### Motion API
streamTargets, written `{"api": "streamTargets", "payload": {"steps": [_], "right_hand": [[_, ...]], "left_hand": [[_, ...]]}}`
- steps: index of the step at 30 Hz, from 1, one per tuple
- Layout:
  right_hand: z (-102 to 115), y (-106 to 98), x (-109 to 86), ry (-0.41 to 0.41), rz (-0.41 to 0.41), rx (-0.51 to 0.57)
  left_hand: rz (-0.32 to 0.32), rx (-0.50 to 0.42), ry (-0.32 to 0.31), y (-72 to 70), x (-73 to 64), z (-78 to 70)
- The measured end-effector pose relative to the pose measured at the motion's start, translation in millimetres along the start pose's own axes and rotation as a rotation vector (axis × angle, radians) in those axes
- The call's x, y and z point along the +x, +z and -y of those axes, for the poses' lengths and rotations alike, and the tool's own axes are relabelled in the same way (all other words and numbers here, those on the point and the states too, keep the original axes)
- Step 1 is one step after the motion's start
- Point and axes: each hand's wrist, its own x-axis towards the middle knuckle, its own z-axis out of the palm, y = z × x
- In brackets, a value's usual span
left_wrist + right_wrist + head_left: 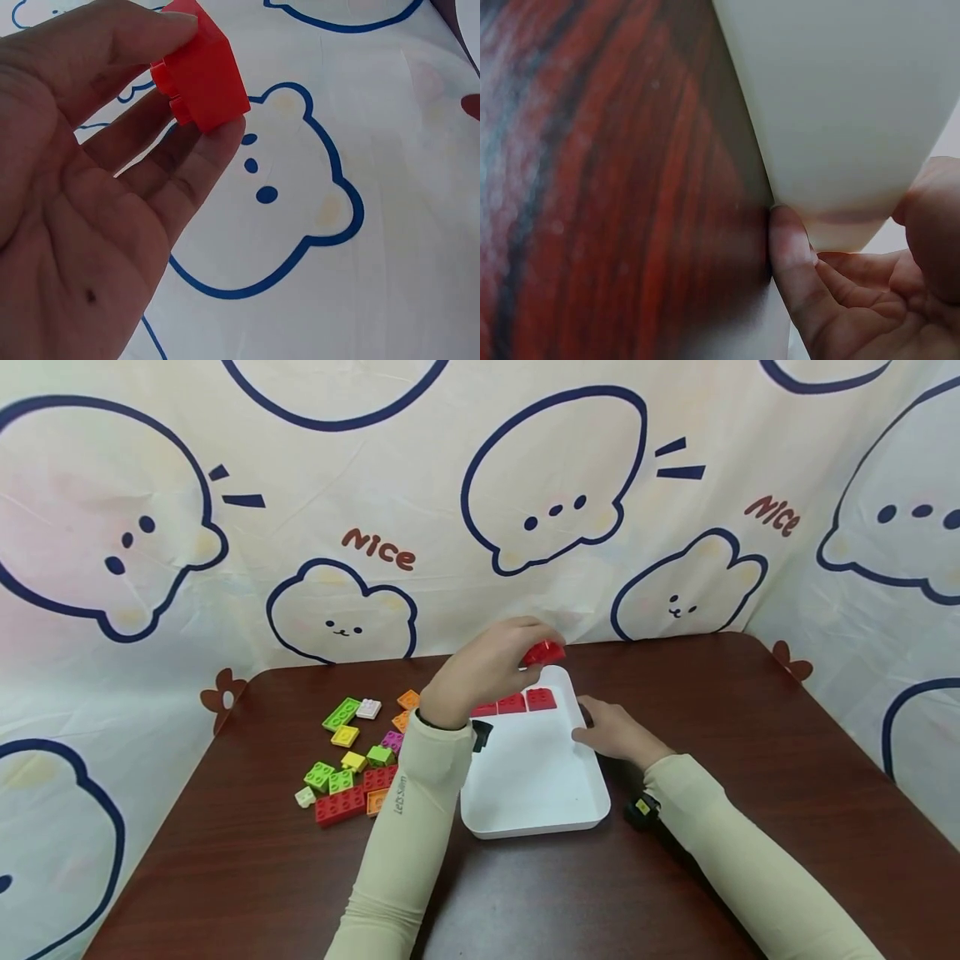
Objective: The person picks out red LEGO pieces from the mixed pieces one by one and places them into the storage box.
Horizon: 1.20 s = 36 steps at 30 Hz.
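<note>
My left hand (487, 664) is over the far end of a white tray (536, 777), pinching a red toy brick (206, 71) between thumb and fingers. In the left wrist view the brick is tilted, its studs facing the palm. Red bricks (541, 698) stand in a row inside the tray near its far end; my left hand and wrist hide part of that area. At the tray's right side, my right hand (618, 732) grips the wall. The right wrist view has its fingers low against the tray wall (840, 112) and the thumb near the rim.
Left of the tray lie several loose bricks: green (342, 713), yellow (345, 736), white (368, 708), orange (408, 699), purple (392, 741) and red (340, 807). My left forearm passes beside them. A patterned curtain (450, 610) hangs behind the brown table (247, 860).
</note>
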Motion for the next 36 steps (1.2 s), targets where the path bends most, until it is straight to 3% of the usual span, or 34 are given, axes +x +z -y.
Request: {"api": "streamTargets", "payload": {"steps": [14, 25, 36], "right_hand": [[1.1, -1.3, -1.0, -0.043, 0.004, -0.022], [-1.1, -0.4, -0.7, -0.030, 0.004, -0.008], [-0.9, 0.3, -0.9, -0.063, -0.009, -0.004]], "left_hand": [[0.030, -0.024, 0.047, 19.7, 23.6, -1.8], [0.133, 0.010, -0.101, 41.7, 29.4, 9.2], [0.240, -0.017, -0.164, 63.7, 30.5, 25.9]]}}
